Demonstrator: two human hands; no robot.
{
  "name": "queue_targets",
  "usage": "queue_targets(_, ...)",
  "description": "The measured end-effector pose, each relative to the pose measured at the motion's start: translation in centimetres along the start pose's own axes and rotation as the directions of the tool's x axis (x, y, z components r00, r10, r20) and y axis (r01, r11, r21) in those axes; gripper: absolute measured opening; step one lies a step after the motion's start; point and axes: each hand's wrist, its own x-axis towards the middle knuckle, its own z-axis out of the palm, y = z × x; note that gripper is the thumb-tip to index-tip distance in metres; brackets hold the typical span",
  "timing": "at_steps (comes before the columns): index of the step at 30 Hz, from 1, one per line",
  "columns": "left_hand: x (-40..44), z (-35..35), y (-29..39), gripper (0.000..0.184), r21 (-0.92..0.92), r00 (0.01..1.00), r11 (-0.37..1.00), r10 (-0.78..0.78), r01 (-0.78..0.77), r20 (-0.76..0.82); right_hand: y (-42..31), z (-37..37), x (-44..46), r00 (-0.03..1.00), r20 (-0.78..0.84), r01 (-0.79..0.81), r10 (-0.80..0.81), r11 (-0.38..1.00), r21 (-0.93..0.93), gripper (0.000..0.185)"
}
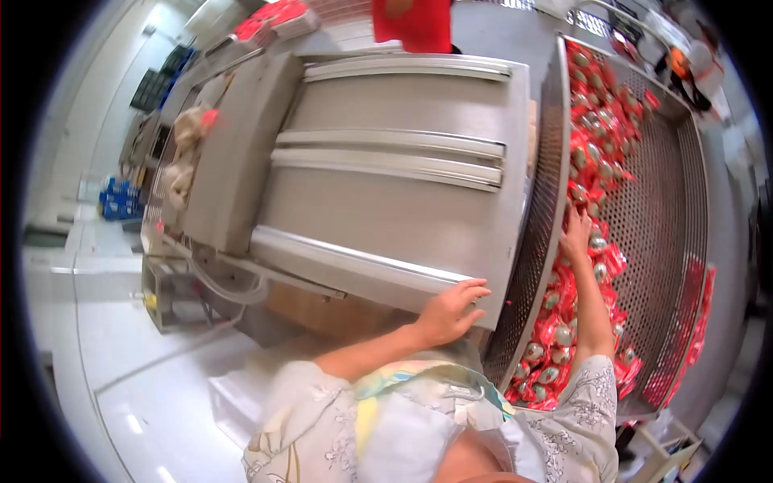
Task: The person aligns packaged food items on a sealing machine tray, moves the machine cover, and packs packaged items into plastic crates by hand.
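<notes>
My left hand (453, 310) rests palm down on the near right corner of a broad steel machine bed (378, 209), its fingers spread and nothing in them. Long raised metal bars (346, 256) run across that bed. On the right, my right hand (575, 235) reaches into a perforated metal bin (660, 209). Its fingers stretch out against the red packets (592, 153), with the tips partly hidden among them. Each packet has a shiny red wrapper around a rounded grey-green middle. They lie heaped along the bin's left side.
A raised steel housing (241, 153) borders the bed on the left. Behind the bed stands a person in red (412, 24). Another person (700, 68) is at the far right. Blue crates (121, 199) and a grey hose (221, 286) are at the left.
</notes>
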Motion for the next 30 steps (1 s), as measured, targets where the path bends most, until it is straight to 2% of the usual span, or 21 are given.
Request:
queue_targets(2,-0.9,-0.9,-0.7,0.039,0.007,0.996,0.996,0.089,-0.089,-0.022,2.3,0.9,1.3,0.992,0.020,-0.126,0.124,0.987,0.104,0.055)
queue_targets(3,-1.4,-1.9,-0.5,0.041,-0.018,0.999,0.999,0.046,-0.045,0.009,3.9,1.4,1.5,0.984,0.061,-0.170,0.165,0.804,0.570,0.046)
queue_targets(4,-2.0,-2.7,-0.9,0.042,-0.020,0.999,0.999,0.035,-0.035,0.002,1.9,-1.1,0.7,0.943,0.068,-0.283,0.325,0.679,0.677,0.039)
queue_targets(5,-2.7,-3.6,-1.4,0.042,-0.023,1.000,0.999,0.027,-0.027,-0.002,1.1,-2.2,-0.1,0.927,-0.050,-0.261,0.372,0.733,0.629,0.040)
queue_targets(6,-3.2,-4.4,-1.9,0.043,-0.027,1.000,0.999,0.024,-0.024,-0.004,1.1,-3.2,-1.0,0.928,-0.075,-0.244,0.364,0.749,0.616,0.037)
queue_targets(7,-3.8,-5.4,-2.6,0.043,-0.016,0.997,0.998,0.060,-0.060,-0.040,0.8,-3.8,-1.9,0.915,-0.021,-0.250,0.402,0.608,0.753,0.033)
queue_targets(8,-4.5,-6.4,-3.6,0.044,-0.001,0.993,0.995,0.098,-0.099,-0.072,0.7,-3.8,-2.9,0.896,-0.086,-0.207,0.436,0.581,0.787,0.027)
queue_targets(10,-6.3,-8.6,-5.6,0.047,-0.033,0.986,0.993,0.112,-0.116,-0.121,-3.7,-7.8,-5.0,0.802,0.093,-0.360,0.589,0.354,0.863,0.024)
queue_targets(12,-7.9,-11.7,-7.5,0.051,-0.115,0.988,0.989,0.081,-0.096,-0.129,-7.1,-8.8,-5.9,0.700,0.028,-0.326,0.714,0.285,0.902,0.023)
queue_targets(13,-7.8,-13.8,-9.1,0.053,-0.120,0.988,0.989,0.066,-0.082,-0.137,-9.4,-10.0,-6.0,0.757,0.078,-0.324,0.648,0.270,0.907,0.029)
queue_targets(14,-7.9,-15.7,-10.8,0.055,-0.128,0.989,0.990,0.044,-0.062,-0.140,-11.6,-11.1,-5.8,0.808,0.134,-0.384,0.573,0.341,0.858,0.032)
queue_targets(16,-8.8,-20.1,-12.3,0.057,-0.110,0.984,0.993,0.014,-0.034,-0.177,-21.3,-15.4,-4.5,0.869,0.234,-0.455,0.436,0.518,0.724,0.039)
queue_targets(17,-8.5,-23.1,-12.7,0.058,-0.081,0.974,0.996,0.025,-0.044,-0.226,-24.6,-16.9,-3.3,0.958,0.130,-0.276,0.254,0.704,0.654,0.043)
queue_targets(18,-7.9,-25.9,-13.1,0.058,-0.051,0.958,0.997,0.043,-0.060,-0.284,-26.2,-17.4,-1.7,0.976,-0.171,-0.004,0.137,0.791,0.611,0.045)
queue_targets(19,-7.5,-28.2,-13.6,0.056,-0.058,0.932,0.996,0.045,-0.070,-0.360,-28.8,-19.7,0.3,0.896,-0.434,0.131,0.097,0.875,0.466,0.045)
queue_targets(21,-7.3,-31.6,-15.7,0.051,-0.080,0.863,0.995,0.014,-0.063,-0.506,-36.6,-24.4,1.5,0.740,-0.544,0.176,0.396,0.666,0.724,0.047)
queue_targets(23,-7.0,-33.3,-17.8,0.046,-0.119,0.867,0.993,-0.050,-0.011,-0.496,-37.8,-22.4,4.0,0.748,-0.637,0.267,0.186,0.795,0.545,0.043)
queue_targets(24,-6.8,-33.6,-18.7,0.043,-0.140,0.865,0.990,-0.087,0.019,-0.494,-40.2,-22.4,3.8,0.887,-0.409,0.121,0.214,0.747,0.654,0.041)
queue_targets(25,-7.0,-33.5,-19.4,0.041,-0.197,0.878,0.980,-0.097,0.003,-0.468,-42.6,-21.9,3.4,0.964,-0.142,-0.055,0.225,0.690,0.722,0.040)
queue_targets(28,-7.1,-32.3,-20.2,0.038,-0.328,0.902,0.944,-0.114,-0.032,-0.416,-45.8,-21.9,3.2,0.917,-0.299,0.173,0.264,0.412,0.895,0.047)
queue_targets(30,-8.2,-31.5,-20.3,0.040,-0.335,0.913,0.942,-0.126,-0.012,-0.387,-46.4,-20.0,1.9,0.961,-0.103,-0.027,0.257,0.458,0.889,0.050)
